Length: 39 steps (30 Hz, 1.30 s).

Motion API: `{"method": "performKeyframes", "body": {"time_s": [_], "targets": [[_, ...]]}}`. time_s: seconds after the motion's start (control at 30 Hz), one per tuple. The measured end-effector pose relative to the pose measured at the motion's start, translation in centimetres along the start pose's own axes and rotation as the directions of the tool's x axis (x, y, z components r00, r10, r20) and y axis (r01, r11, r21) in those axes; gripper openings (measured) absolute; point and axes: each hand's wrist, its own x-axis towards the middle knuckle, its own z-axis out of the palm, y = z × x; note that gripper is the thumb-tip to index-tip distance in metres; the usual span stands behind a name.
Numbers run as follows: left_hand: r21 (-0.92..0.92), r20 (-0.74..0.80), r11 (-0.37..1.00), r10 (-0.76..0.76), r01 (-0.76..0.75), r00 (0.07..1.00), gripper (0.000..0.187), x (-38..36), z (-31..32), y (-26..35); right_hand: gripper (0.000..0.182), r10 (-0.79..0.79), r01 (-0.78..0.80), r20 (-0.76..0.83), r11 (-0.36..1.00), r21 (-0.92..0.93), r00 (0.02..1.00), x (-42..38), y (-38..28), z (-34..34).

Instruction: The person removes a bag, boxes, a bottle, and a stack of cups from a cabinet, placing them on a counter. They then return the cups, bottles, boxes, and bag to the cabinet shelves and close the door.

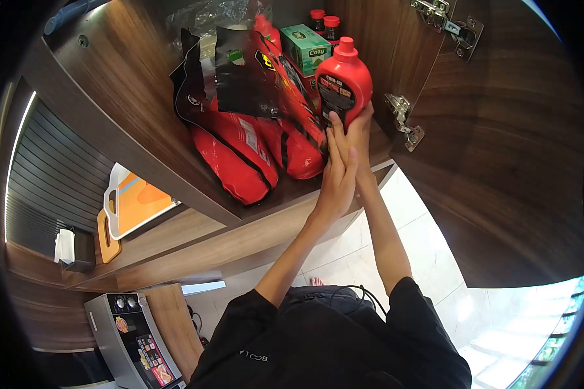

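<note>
A red chili sauce bottle (pixel 351 81) with a black label stands upright at the right front of the cupboard. My right hand (pixel 359 133) is closed round its lower right side; part of those fingers is hidden behind it. Against the bottle's lower front and my right hand lies my left hand (pixel 337 170), with its fingers stretched out. Just left of them, a red and black bag (pixel 302 152) leans close to the left fingers. Another red and black bag (pixel 237 159) slumps toward the shelf's front edge.
Behind are a green Cozy box (pixel 303 47), small red-capped jars (pixel 331 27), another red bottle (pixel 266 29) and clear plastic (pixel 207 19). The cupboard door (pixel 512 149) stands open at right. Lower left are a tray (pixel 139 204), a tissue box (pixel 78 253) and an oven (pixel 133 337).
</note>
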Motion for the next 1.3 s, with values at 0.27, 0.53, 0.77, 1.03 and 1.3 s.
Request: {"method": "performKeyframes", "body": {"time_s": [0.27, 0.53, 0.77, 1.03, 1.3], "targets": [[0.054, -0.067, 0.999, 0.0, 0.003, 0.998, 0.077, 1.7, 0.9, -1.3, 0.075, 0.156, -0.098, 0.245, 0.967, -0.234, 0.957, 2.6, 2.6, 0.9], [0.214, -0.012, 0.977, 0.014, -0.011, 1.0, 0.069, 1.5, 0.9, -2.8, 0.066, -0.305, 0.429, 0.31, 0.738, -0.521, 0.901, -2.2, 6.2, -2.5], [0.72, 0.243, 0.55, 0.373, -0.424, 0.896, 0.058, -7.9, 1.2, -1.3, 0.055, 0.007, -0.002, 0.218, 1.0, -0.022, 0.976, -16.9, 2.4, -11.5], [0.181, 0.109, 0.901, -0.416, 0.394, 0.903, 0.032, -27.6, -2.9, -14.3, 0.038, 0.505, -0.456, -0.42, 0.863, 0.218, 0.754, -26.1, 8.5, -33.1], [0.12, 0.125, 0.876, -0.48, 0.467, 0.868, 0.026, -30.4, -5.9, -12.3, 0.063, 0.634, -0.121, -0.484, 0.672, 0.73, 0.603, -20.8, -1.7, -37.5]]}}
